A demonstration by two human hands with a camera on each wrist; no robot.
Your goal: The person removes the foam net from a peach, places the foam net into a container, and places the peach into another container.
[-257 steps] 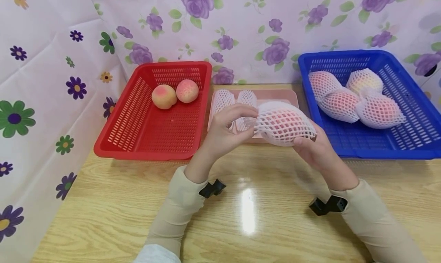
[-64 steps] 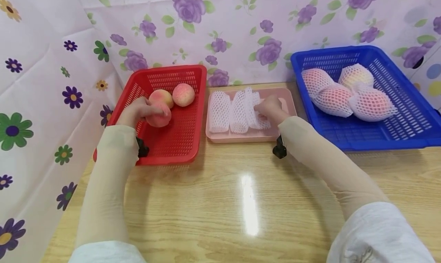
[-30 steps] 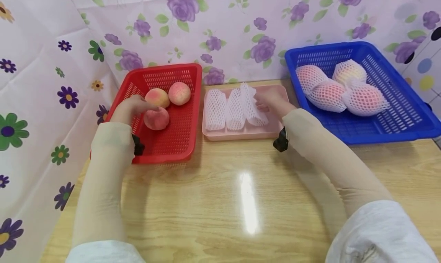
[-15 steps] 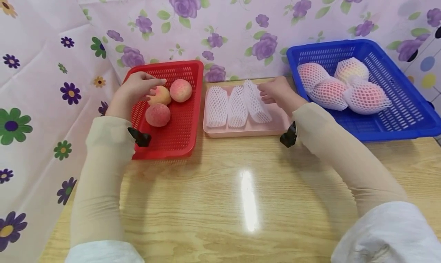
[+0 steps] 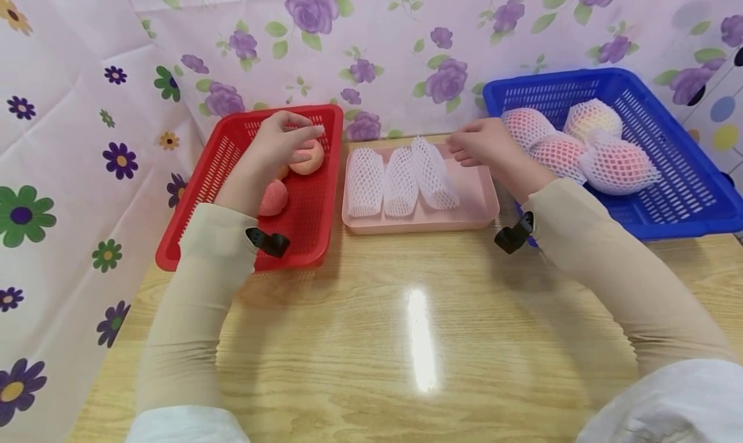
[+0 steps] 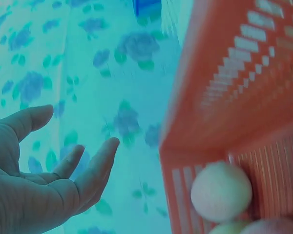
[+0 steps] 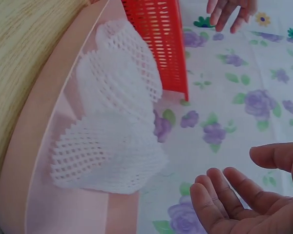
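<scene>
My left hand (image 5: 281, 143) is raised over the red basket (image 5: 293, 260), its fingers relaxed and holding nothing. Below it in the basket are three bare pink-yellow peaches: one peach (image 5: 307, 159) at the back, a redder peach (image 5: 275, 198) in front, and a third mostly hidden by the hand. My right hand (image 5: 480, 145) hovers over the right end of the pink tray (image 5: 473, 201), also holding nothing, fingers loosely bent. Three white foam net sleeves lie side by side in the tray; the rightmost sleeve (image 5: 434, 175) slants, nearest the right hand. In the right wrist view the sleeves (image 7: 107, 156) overlap.
To the right, a blue basket (image 5: 656, 227) holds several peaches in foam nets (image 5: 618, 166). A floral cloth (image 5: 395, 62) hangs close behind the baskets and tray. The wooden table (image 5: 360, 340) spreads out in front.
Earlier both hands held a netted peach. That peach now lies bare in the red basket and its sleeve in the tray. Both hands have since lifted; lately both moved right.
</scene>
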